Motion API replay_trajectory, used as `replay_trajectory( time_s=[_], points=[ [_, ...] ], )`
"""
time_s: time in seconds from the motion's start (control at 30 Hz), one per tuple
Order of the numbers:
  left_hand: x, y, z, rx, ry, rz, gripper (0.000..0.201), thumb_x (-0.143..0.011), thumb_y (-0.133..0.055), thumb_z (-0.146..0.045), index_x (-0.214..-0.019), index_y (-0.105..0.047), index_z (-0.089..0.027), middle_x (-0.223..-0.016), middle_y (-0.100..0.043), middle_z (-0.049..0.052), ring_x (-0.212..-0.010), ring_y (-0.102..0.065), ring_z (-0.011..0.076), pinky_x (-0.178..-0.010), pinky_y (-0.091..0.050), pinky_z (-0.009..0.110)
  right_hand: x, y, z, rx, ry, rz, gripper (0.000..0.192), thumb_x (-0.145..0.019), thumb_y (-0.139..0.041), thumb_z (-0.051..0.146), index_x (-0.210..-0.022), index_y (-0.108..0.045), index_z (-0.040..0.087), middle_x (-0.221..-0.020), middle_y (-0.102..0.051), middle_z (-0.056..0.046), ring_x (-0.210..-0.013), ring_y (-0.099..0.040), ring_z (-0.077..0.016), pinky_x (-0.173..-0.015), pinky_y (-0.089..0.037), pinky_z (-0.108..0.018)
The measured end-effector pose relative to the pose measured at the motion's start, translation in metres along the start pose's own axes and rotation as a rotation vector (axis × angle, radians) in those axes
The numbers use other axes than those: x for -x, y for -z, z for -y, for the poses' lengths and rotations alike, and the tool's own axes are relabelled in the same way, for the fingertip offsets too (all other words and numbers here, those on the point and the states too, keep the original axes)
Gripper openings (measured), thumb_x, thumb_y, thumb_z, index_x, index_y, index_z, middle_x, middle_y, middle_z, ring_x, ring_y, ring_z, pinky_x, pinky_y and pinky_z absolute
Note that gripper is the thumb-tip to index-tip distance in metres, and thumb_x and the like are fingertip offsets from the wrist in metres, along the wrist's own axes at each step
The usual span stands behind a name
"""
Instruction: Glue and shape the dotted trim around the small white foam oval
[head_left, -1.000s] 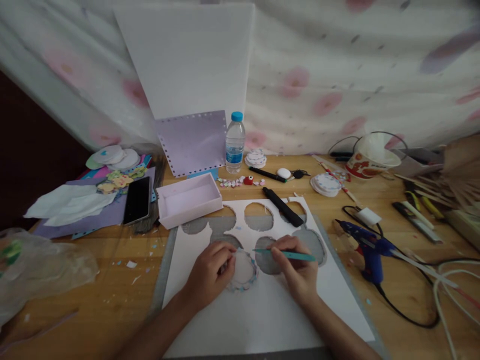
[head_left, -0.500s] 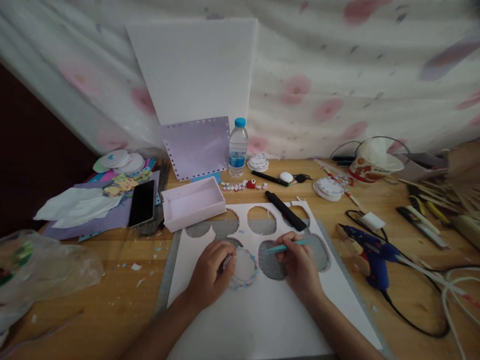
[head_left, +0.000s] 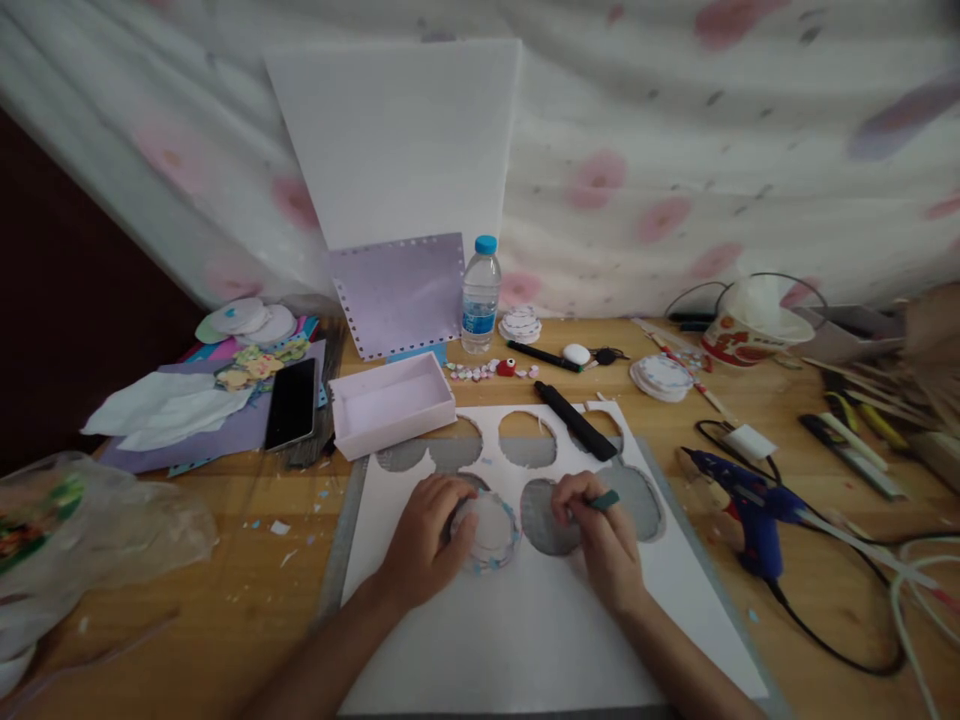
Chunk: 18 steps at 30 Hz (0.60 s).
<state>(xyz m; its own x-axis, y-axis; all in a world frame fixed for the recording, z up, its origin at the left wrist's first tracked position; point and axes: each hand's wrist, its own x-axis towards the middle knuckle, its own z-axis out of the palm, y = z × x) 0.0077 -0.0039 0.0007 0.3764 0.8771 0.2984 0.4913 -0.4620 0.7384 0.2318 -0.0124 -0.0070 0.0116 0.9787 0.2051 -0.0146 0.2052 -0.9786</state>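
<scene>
My left hand (head_left: pixel 431 540) is closed on the left edge of a round white disc (head_left: pixel 493 530). Small blue and pinkish bits run around the disc's rim. To the right, my right hand (head_left: pixel 600 535) pinches slim teal tweezers (head_left: pixel 604 500); their broad end sticks out past the fingers, and the tips are hidden or too blurred to see. Both hands are over a white foam sheet (head_left: pixel 450 640) with several round holes cut out. A grey cutting mat (head_left: pixel 346 530) lies beneath that sheet.
A pale open box (head_left: pixel 394 405), a black marker (head_left: pixel 576 422) and a water bottle (head_left: pixel 481 300) stand or lie beyond the hands. Stacked decorated discs (head_left: pixel 661 377) sit at back right. A blue glue gun (head_left: pixel 750 510) with its cable lies right, a phone (head_left: pixel 292 403) left.
The tweezers have turned in my right hand, from lying sideways to showing mainly their broad end. My left hand stays on the disc. The whole view has shifted slightly.
</scene>
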Motion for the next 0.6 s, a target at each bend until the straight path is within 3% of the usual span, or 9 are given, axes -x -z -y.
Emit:
replay_trajectory(
  time_s=[0.17,0.27,0.43,0.6],
  points=[
    [0.000,0.000,0.000,-0.055,-0.033,0.028,0.023,-0.087,-0.053,-0.030,-0.107,-0.053,-0.020,-0.104,-0.062,0.008,-0.098,-0.055,0.0255,-0.086,-0.042,0.041,0.004,-0.007,0.006,0.521,0.278,0.217,0.017,-0.087,-0.044,0.015,-0.096,-0.058,0.020,-0.069,-0.055,0.000,-0.061,-0.051,-0.0140,-0.057,-0.037,-0.025],
    [-0.001,-0.001,-0.003,-0.104,-0.044,0.021,0.039,-0.075,-0.066,-0.037,-0.106,-0.052,-0.019,-0.104,-0.062,0.008,-0.096,-0.056,0.0276,-0.085,-0.041,0.043,0.005,-0.014,0.008,0.707,0.362,0.279,0.013,-0.086,-0.048,0.017,-0.096,-0.058,0.018,-0.067,-0.057,0.000,-0.059,-0.054,-0.0140,-0.055,-0.037,-0.025],
    [-0.002,-0.003,-0.005,-0.163,-0.057,0.034,0.063,-0.060,-0.080,-0.050,-0.106,-0.050,-0.020,-0.104,-0.062,0.008,-0.096,-0.056,0.0295,-0.084,-0.041,0.044,0.006,-0.018,0.004,0.769,0.344,0.284,0.008,-0.089,-0.051,0.021,-0.090,-0.058,0.019,-0.065,-0.058,0.000,-0.056,-0.055,-0.0129,-0.054,-0.038,-0.024],
    [-0.002,-0.004,-0.004,-0.184,-0.070,0.045,0.060,-0.062,-0.080,-0.047,-0.107,-0.050,-0.020,-0.105,-0.063,0.008,-0.097,-0.057,0.0292,-0.084,-0.040,0.044,0.006,-0.018,0.000,0.759,0.353,0.269,0.007,-0.089,-0.051,0.020,-0.087,-0.058,0.019,-0.062,-0.057,0.001,-0.056,-0.055,-0.0126,-0.053,-0.038,-0.023]
  ],
)
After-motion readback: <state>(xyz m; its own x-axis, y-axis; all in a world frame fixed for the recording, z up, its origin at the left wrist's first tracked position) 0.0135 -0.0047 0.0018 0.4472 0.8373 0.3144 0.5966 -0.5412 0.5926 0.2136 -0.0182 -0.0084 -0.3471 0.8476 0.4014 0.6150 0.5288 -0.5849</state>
